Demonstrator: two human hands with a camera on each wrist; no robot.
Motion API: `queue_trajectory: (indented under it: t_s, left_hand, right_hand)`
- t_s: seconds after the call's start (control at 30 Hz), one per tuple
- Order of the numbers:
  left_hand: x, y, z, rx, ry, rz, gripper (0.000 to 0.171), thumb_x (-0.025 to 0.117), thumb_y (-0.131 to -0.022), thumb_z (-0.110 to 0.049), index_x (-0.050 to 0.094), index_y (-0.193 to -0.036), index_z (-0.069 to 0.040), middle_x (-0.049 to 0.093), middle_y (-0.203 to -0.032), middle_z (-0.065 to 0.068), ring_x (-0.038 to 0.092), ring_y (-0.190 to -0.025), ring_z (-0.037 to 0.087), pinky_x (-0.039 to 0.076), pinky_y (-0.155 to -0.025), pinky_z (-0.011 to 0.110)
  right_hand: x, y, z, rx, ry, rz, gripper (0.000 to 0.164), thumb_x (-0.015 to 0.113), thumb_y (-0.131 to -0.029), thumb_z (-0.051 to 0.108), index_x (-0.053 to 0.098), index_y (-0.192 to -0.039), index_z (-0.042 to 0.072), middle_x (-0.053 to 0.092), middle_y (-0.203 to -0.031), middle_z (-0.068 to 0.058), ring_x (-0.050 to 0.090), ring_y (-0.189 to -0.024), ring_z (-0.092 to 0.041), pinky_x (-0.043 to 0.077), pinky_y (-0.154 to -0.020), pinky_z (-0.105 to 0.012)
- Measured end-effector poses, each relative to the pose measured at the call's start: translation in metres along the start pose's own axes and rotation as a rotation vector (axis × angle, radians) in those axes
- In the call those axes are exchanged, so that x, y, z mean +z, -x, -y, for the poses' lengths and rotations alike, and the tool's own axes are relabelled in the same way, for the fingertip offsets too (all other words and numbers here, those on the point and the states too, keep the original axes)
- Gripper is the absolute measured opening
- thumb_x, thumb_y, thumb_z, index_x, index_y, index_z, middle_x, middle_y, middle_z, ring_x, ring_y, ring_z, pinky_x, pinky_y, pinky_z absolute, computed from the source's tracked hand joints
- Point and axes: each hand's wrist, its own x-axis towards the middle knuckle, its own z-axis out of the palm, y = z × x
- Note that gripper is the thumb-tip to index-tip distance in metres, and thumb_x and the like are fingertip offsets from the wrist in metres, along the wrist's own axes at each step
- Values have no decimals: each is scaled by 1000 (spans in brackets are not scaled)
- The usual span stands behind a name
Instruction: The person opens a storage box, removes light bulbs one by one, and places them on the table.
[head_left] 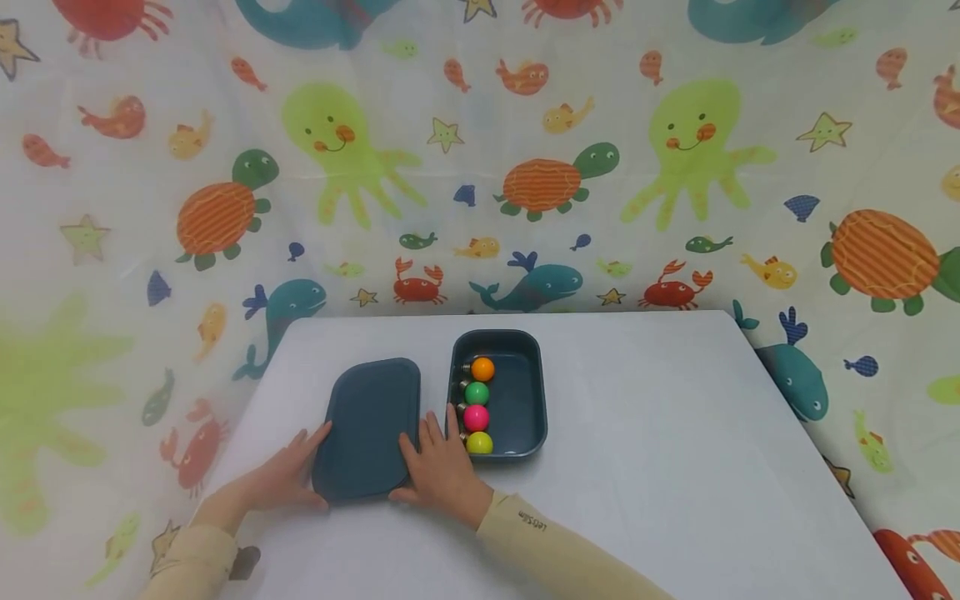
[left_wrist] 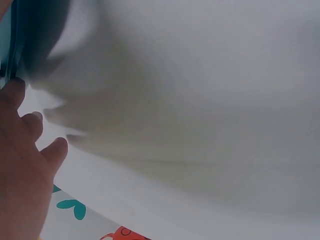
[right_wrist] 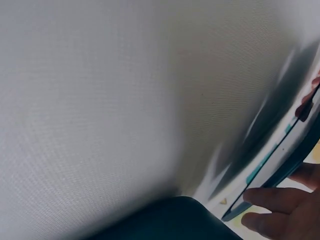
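Note:
A dark blue lid [head_left: 369, 429] lies on the left of the white table, between the two hands. My left hand [head_left: 281, 475] touches its left edge, thumb and fingers spread along that side. On the opposite edge, my right hand [head_left: 446, 475] rests its thumb and index finger, with the other fingers reaching toward the box. That dark blue box [head_left: 517, 400] stands just right of the lid. Along its left side sit an orange bulb [head_left: 483, 369], a green bulb [head_left: 477, 393], a pink bulb [head_left: 476, 417] and a yellow bulb [head_left: 479, 443], each with a metallic base.
The white table [head_left: 660, 450] extends right of the box and in front of it. Behind and at both sides hangs a curtain [head_left: 480, 242] printed with sea animals. A small dark object [head_left: 244, 563] shows beside the left sleeve.

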Motion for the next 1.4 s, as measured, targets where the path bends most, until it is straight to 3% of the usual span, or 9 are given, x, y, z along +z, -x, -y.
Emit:
queue_trajectory:
  t_s: [0.23,0.43,0.57,0.8,1.03,1.2,1.4]
  left_hand:
    - [-1,3,-4,0,-22,-8,127,89,-63,-45,12,-155,-7,11,-150,43,10,-135,64,18,-100,78]
    - [0,3,-5,8,-70,-11,125,88,-63,-46,14,-155,-5,15,-153,38,9,-136,62,11,-103,76]
    - [0,1,-8,16,-55,-15,126,87,-65,-47,11,-155,-3,14,-157,31,5,-139,58,5,-107,72]
    - [1,-5,-10,28,-25,-29,126,86,-67,-49,9,-156,-6,9,-159,28,3,-141,54,5,-108,72]
    - [4,-16,-18,137,-6,-80,121,83,-71,-50,10,-156,-5,10,-158,30,9,-139,58,15,-106,73]
    - [4,-25,-31,177,9,-94,121,82,-72,-50,8,-156,-4,8,-158,30,9,-140,57,19,-107,70]
    - [5,-36,-50,210,19,-99,120,82,-74,-49,7,-157,-6,6,-160,27,8,-142,54,18,-108,69]
  right_hand:
    - [4,1,2,-12,30,-40,81,40,-84,81,58,-136,22,59,-134,-14,50,-130,-33,22,-110,-66]
    - [7,1,5,-12,35,4,72,44,-87,75,59,-134,22,60,-134,-9,48,-130,-32,17,-110,-67]
    - [8,2,5,-11,47,38,66,46,-90,70,59,-134,22,57,-138,-7,45,-132,-32,13,-111,-68]
    - [4,6,4,-19,46,-5,64,50,-89,68,61,-130,20,58,-136,-6,47,-132,-30,19,-111,-65]
    - [0,8,4,-34,54,19,64,49,-90,68,60,-132,21,57,-138,-5,46,-133,-29,21,-112,-63]
    - [-2,9,3,-40,59,37,64,46,-91,68,58,-134,23,56,-139,-3,46,-133,-28,21,-112,-63]
    - [-8,4,-7,5,-35,85,66,44,-93,67,51,-142,25,50,-146,-1,40,-138,-27,16,-113,-63]
